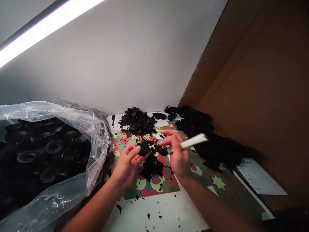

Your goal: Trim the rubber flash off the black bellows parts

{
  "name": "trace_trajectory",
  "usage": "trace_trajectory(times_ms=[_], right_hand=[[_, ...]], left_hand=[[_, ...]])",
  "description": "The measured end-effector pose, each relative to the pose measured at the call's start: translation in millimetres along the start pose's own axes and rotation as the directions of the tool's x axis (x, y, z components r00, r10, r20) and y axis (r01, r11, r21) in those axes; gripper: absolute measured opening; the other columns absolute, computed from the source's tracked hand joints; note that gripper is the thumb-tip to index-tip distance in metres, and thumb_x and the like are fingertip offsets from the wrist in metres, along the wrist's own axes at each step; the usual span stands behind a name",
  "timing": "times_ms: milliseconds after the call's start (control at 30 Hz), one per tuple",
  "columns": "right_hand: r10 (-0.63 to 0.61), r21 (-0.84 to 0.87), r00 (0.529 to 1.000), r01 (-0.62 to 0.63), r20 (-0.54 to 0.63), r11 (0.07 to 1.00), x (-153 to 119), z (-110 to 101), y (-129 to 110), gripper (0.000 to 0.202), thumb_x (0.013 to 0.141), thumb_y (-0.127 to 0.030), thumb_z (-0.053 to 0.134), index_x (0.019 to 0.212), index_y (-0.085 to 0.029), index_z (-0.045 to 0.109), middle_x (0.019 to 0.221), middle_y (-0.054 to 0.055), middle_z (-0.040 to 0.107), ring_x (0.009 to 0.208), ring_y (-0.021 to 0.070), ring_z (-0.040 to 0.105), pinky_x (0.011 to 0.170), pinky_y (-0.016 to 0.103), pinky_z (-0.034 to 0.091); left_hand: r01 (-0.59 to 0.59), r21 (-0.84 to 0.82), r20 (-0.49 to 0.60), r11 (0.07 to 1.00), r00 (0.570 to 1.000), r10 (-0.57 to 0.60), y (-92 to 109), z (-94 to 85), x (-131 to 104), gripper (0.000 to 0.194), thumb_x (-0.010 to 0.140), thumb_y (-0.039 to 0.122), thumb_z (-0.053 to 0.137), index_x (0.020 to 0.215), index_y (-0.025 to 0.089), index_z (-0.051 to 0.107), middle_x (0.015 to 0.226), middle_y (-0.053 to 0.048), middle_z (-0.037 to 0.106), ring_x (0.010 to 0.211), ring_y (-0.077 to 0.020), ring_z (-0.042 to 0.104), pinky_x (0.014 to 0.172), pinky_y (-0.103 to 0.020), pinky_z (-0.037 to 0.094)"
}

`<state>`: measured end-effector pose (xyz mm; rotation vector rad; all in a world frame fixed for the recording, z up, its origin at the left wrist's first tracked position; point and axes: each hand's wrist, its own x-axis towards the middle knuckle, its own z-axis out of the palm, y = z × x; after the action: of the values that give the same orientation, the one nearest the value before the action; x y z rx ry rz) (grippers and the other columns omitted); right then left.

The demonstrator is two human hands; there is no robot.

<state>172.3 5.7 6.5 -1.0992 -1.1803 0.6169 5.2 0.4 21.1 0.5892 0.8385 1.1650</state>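
My left hand (126, 166) pinches a small black rubber part (144, 148) between thumb and fingers. Just to its right, my right hand (179, 156) is closed around a slim tool with a whitish handle (196, 140); its working end is hard to make out against the dark pieces. Below and between both hands, black scraps (153, 166) lie on a camouflage-patterned sheet (147, 192). A clear plastic bag (96, 161) at the left holds many ribbed, ring-ended black rubber parts (54, 146).
Behind the hands rises a heap of black trimmings (137, 120) against the pale wall (120, 64). Black pieces (217, 148) pile along the right, beside a tall cardboard panel (260, 96). A white paper (262, 178) lies at the right; small bits dot the white surface (135, 216) in front.
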Motion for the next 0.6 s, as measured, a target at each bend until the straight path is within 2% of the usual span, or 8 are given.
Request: trace_trajectory(times_ms=[67, 133, 200, 233, 300, 400, 467, 600], right_hand=[[-0.011, 0.001, 1.0, 0.011, 0.012, 1.0, 0.3, -4.3, -0.9, 0.069, 0.103, -0.059, 0.024, 0.073, -0.022, 0.073, 0.099, 0.009, 0.069, 0.081, 0.0208, 0.065, 0.078, 0.038, 0.054], [0.038, 0.006, 0.994, -0.039, 0.105, 0.999, -0.3, -6.8, -2.9, 0.075, 0.102, -0.066, 0.018, 0.084, -0.022, 0.075, 0.085, 0.008, 0.07, 0.07, 0.0198, 0.065, 0.07, 0.037, 0.055], [0.063, 0.026, 0.977, -0.07, 0.205, 0.997, -2.8, -6.5, -6.4, 0.064, 0.101, -0.066, 0.029, 0.096, -0.022, 0.074, 0.085, 0.007, 0.073, 0.066, 0.0192, 0.068, 0.067, 0.036, 0.057], [0.048, 0.03, 0.97, -0.057, 0.24, 0.998, -4.7, -5.5, -8.7, 0.052, 0.1, -0.063, 0.04, 0.1, -0.023, 0.073, 0.091, 0.007, 0.075, 0.072, 0.0201, 0.071, 0.071, 0.035, 0.058], [-0.001, 0.018, 0.96, -0.004, 0.279, 1.0, -8.8, -2.6, -12.9, 0.027, 0.097, -0.048, 0.059, 0.102, -0.024, 0.07, 0.102, 0.006, 0.076, 0.087, 0.022, 0.075, 0.081, 0.036, 0.058], [-0.087, 0.005, 0.955, 0.089, 0.284, 0.996, -12.1, 0.7, -14.1, 0.006, 0.094, -0.031, 0.064, 0.097, -0.025, 0.065, 0.106, 0.006, 0.076, 0.093, 0.0216, 0.075, 0.084, 0.036, 0.059], [-0.182, -0.022, 0.932, 0.199, 0.312, 0.98, -11.6, 1.3, -10.6, 0.001, 0.095, -0.025, 0.063, 0.094, -0.024, 0.063, 0.108, 0.007, 0.075, 0.098, 0.0224, 0.073, 0.086, 0.038, 0.059], [-0.364, -0.067, 0.869, 0.407, 0.336, 0.911, -8.6, 1.1, -0.5, 0.007, 0.094, -0.018, 0.06, 0.09, -0.024, 0.062, 0.102, 0.007, 0.073, 0.098, 0.0229, 0.071, 0.09, 0.041, 0.058]], left_hand=[[-0.015, -0.015, -0.006, 1.0, 1.0, 0.015, -0.7, 0.8, 0.0, 0.037, 0.062, 0.028, 0.093, 0.085, 0.02, 0.065, 0.091, -0.002, 0.075, 0.086, -0.0199, 0.075, 0.083, -0.032, 0.061], [-0.06, 0.011, -0.018, 0.998, 0.998, 0.06, -3.0, 0.0, 1.4, 0.039, 0.062, 0.027, 0.093, 0.091, 0.02, 0.068, 0.095, -0.003, 0.075, 0.09, -0.021, 0.076, 0.087, -0.034, 0.061], [-0.109, 0.05, -0.034, 0.993, 0.993, 0.11, -6.0, -2.0, 3.5, 0.038, 0.06, 0.029, 0.094, 0.087, 0.018, 0.07, 0.093, -0.003, 0.075, 0.087, -0.0209, 0.076, 0.086, -0.033, 0.061], [-0.125, 0.069, -0.043, 0.99, 0.991, 0.129, -7.4, -3.2, 4.5, 0.037, 0.059, 0.029, 0.095, 0.085, 0.018, 0.07, 0.091, -0.002, 0.075, 0.085, -0.0202, 0.076, 0.084, -0.032, 0.061], [-0.141, 0.105, -0.068, 0.984, 0.987, 0.149, -9.2, -5.9, 6.0, 0.04, 0.057, 0.03, 0.096, 0.084, 0.019, 0.069, 0.088, -0.002, 0.076, 0.078, -0.0182, 0.076, 0.076, -0.029, 0.061], [-0.149, 0.178, -0.084, 0.973, 0.982, 0.166, -9.7, -8.5, 6.5, 0.042, 0.057, 0.032, 0.096, 0.086, 0.019, 0.068, 0.085, 0.0, 0.074, 0.068, -0.0146, 0.073, 0.061, -0.021, 0.057], [-0.181, 0.225, -0.074, 0.957, 0.977, 0.202, -9.2, -8.6, 5.7, 0.041, 0.059, 0.032, 0.095, 0.087, 0.019, 0.068, 0.088, 0.001, 0.071, 0.065, -0.0115, 0.07, 0.058, -0.019, 0.054], [-0.259, 0.306, -0.066, 0.916, 0.954, 0.291, -7.0, -6.0, 2.8, 0.045, 0.065, 0.03, 0.091, 0.103, 0.022, 0.068, 0.099, 0.002, 0.064, 0.066, -0.0075, 0.064, 0.063, -0.019, 0.054]])
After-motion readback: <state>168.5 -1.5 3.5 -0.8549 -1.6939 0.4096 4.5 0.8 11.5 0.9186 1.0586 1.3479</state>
